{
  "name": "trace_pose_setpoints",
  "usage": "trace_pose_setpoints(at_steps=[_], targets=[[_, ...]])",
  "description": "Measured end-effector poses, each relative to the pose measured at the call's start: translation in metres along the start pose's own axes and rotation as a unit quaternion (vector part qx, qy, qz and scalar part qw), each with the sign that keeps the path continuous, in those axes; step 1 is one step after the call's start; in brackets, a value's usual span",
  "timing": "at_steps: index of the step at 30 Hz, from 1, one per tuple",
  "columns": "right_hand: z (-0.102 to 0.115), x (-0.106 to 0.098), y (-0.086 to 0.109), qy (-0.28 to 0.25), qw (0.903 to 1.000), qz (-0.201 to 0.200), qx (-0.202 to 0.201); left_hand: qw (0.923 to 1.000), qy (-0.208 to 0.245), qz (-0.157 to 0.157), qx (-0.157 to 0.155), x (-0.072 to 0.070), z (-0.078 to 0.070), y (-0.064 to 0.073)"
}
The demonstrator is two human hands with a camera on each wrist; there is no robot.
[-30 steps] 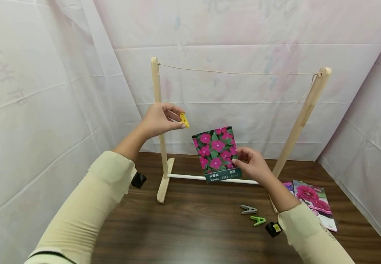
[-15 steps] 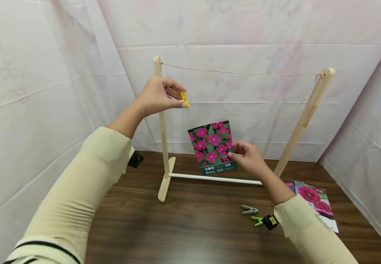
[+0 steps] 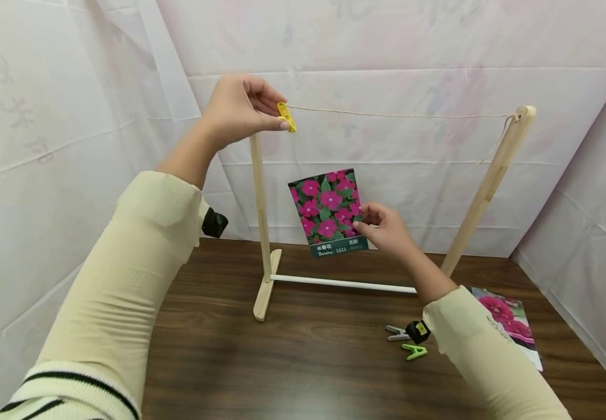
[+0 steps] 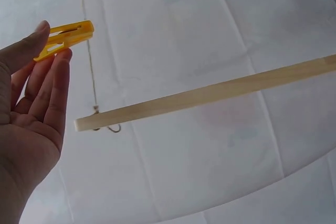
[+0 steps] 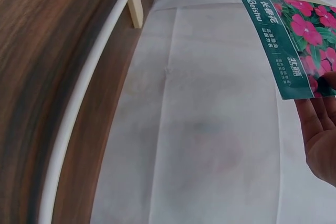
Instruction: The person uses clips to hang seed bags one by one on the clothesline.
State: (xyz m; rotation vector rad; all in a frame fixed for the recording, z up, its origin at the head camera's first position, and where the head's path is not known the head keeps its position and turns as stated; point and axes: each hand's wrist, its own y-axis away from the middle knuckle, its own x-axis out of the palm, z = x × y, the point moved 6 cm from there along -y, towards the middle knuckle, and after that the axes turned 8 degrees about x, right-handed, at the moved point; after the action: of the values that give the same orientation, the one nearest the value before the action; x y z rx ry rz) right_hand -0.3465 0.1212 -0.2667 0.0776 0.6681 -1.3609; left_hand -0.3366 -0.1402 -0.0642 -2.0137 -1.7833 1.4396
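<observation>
Between thumb and fingers, my left hand (image 3: 242,111) pinches a yellow clothespin (image 3: 286,116) near the left end of the string (image 3: 386,114). The left wrist view shows that clothespin (image 4: 65,38) overlapping the string (image 4: 90,66), its handles between thumb and fingertips. My right hand (image 3: 386,230) grips the right edge of a flower seed packet (image 3: 329,210) with pink blossoms and a green lower band. It hangs in the air, slightly tilted, below the string. In the right wrist view, the thumb lies on the front of the packet (image 5: 294,43) and the fingers go behind it.
A wooden frame with a left post (image 3: 261,204), a right post (image 3: 483,186) and a white bottom bar (image 3: 334,283) stands on the dark table (image 3: 292,361). A grey clothespin (image 3: 396,333) and a green clothespin (image 3: 414,352) lie front right, near another flower packet (image 3: 512,324).
My left hand has risen with the yellow clothespin from mid-post to string height. My right hand has lifted the seed packet up and to the left.
</observation>
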Motion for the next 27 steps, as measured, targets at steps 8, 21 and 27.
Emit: trace_pose_setpoints(at_steps=[8, 21, 27], targets=[[0.020, 0.004, -0.022, 0.003, 0.9992, -0.035, -0.021, 0.9991, -0.019, -0.035, 0.013, -0.015, -0.002, -0.014], [0.045, 0.009, -0.057, 0.000, 0.9936, -0.104, -0.043, 0.9981, -0.020, -0.058, 0.004, -0.023, 0.006, -0.026], [0.058, 0.011, -0.066, 0.015, 0.9899, -0.138, -0.030, 0.9975, -0.053, -0.046, -0.001, -0.020, 0.008, -0.029]])
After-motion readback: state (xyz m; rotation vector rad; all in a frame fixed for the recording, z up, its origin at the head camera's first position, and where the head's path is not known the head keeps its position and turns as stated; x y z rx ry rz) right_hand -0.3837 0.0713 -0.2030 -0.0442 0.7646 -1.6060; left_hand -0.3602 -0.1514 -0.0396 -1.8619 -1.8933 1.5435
